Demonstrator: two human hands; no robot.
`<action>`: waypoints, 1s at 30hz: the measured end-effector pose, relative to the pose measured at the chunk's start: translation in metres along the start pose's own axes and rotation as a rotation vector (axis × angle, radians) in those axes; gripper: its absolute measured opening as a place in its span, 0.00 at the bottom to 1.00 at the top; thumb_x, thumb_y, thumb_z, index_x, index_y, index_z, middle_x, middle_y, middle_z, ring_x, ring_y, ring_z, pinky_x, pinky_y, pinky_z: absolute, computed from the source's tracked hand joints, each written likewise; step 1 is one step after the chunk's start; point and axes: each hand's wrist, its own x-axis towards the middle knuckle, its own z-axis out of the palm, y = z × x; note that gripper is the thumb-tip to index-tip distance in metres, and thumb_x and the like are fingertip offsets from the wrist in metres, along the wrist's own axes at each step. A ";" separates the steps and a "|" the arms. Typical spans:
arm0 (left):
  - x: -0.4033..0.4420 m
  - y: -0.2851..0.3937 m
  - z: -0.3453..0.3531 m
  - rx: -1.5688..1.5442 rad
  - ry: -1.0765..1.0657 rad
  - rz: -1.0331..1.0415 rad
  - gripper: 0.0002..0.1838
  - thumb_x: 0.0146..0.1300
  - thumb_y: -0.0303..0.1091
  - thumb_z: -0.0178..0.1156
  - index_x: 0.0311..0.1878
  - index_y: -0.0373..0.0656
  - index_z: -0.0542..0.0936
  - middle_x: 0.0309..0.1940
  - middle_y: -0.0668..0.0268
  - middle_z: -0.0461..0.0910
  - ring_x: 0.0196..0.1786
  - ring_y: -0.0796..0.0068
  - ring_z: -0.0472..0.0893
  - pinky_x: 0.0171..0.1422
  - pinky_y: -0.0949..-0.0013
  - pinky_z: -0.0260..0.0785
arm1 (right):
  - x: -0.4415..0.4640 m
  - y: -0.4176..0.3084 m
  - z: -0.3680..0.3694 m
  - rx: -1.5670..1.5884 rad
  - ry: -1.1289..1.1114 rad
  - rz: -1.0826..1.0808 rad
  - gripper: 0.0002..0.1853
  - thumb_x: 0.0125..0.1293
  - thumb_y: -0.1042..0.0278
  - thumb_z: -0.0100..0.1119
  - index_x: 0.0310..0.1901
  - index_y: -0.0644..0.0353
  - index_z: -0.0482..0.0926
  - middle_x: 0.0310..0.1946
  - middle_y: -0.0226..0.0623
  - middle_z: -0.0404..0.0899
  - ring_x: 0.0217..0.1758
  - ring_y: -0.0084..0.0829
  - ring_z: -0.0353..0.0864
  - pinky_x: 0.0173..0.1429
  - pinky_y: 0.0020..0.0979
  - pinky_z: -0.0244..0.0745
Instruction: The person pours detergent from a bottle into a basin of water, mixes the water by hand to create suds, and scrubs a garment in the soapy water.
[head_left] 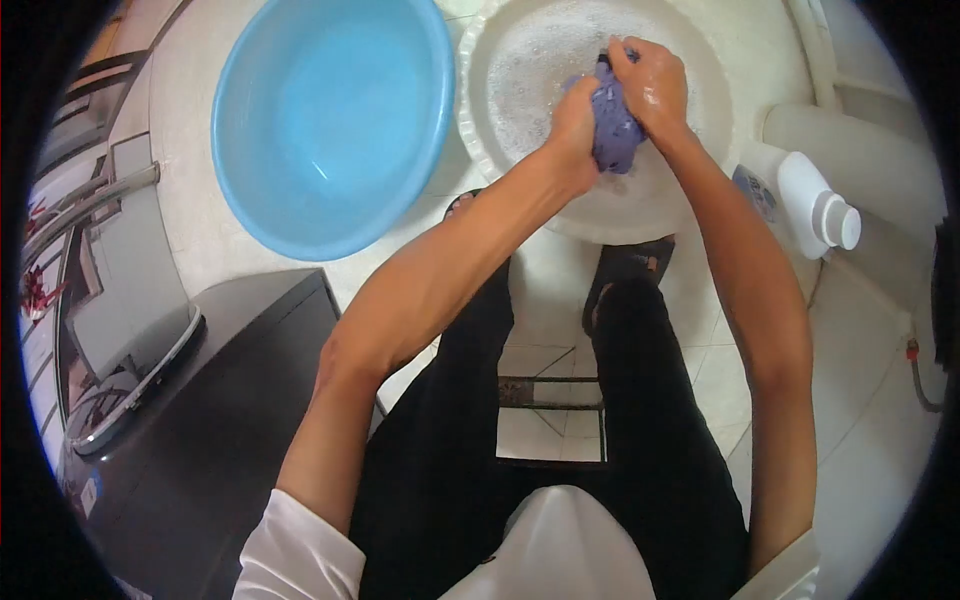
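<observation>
Left hand [574, 135] and right hand [655, 88] both gripping bunched purple cloth [618, 130]. Below grip: round, scallop-rimmed cream basin [472, 128], foamy water [520, 75]. Left of grip: smooth oval blue basin [330, 110].

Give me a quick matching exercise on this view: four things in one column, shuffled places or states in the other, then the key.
Things
1. purple cloth
2. blue basin
3. cream scalloped basin
4. white capped bottle

Places or states
A. holds foamy water
B. farthest right of the four
C. gripped by left hand and right hand
D. farthest left of the four

Pairs: 1-C, 2-D, 3-A, 4-B
</observation>
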 end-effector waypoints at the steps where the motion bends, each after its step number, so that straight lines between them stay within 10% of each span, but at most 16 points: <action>1: 0.001 -0.001 -0.002 -0.021 0.024 -0.010 0.18 0.69 0.48 0.46 0.46 0.46 0.79 0.44 0.63 0.82 0.47 0.69 0.82 0.50 0.60 0.76 | 0.002 -0.003 -0.010 -0.141 -0.116 0.049 0.23 0.66 0.45 0.55 0.34 0.59 0.86 0.36 0.56 0.84 0.42 0.58 0.82 0.48 0.49 0.77; 8: 0.013 0.006 -0.048 0.236 0.383 0.129 0.16 0.56 0.42 0.60 0.46 0.46 0.79 0.42 0.64 0.81 0.49 0.68 0.81 0.57 0.61 0.72 | 0.009 0.036 -0.030 -0.105 -0.195 0.135 0.22 0.65 0.48 0.62 0.47 0.62 0.79 0.44 0.51 0.84 0.50 0.53 0.82 0.53 0.48 0.76; 13: -0.028 -0.001 -0.013 0.572 0.766 0.433 0.29 0.53 0.34 0.63 0.60 0.39 0.73 0.57 0.53 0.73 0.65 0.56 0.70 0.73 0.57 0.59 | -0.016 0.014 -0.049 -0.186 -0.070 -0.424 0.19 0.61 0.64 0.67 0.52 0.58 0.77 0.56 0.46 0.78 0.59 0.50 0.76 0.63 0.46 0.70; 19: 0.003 -0.001 -0.035 1.799 0.241 1.218 0.33 0.60 0.35 0.59 0.69 0.34 0.67 0.68 0.44 0.64 0.70 0.42 0.64 0.77 0.47 0.53 | -0.043 0.019 -0.017 -0.282 -0.161 -0.701 0.29 0.63 0.64 0.61 0.66 0.59 0.70 0.69 0.45 0.67 0.73 0.49 0.64 0.75 0.48 0.59; 30: 0.047 0.009 -0.062 1.957 0.082 0.785 0.36 0.70 0.56 0.49 0.72 0.38 0.66 0.68 0.44 0.68 0.69 0.43 0.68 0.73 0.42 0.58 | -0.041 0.058 0.019 -0.702 -0.468 -0.458 0.31 0.67 0.65 0.54 0.72 0.53 0.65 0.66 0.44 0.72 0.73 0.52 0.65 0.75 0.56 0.56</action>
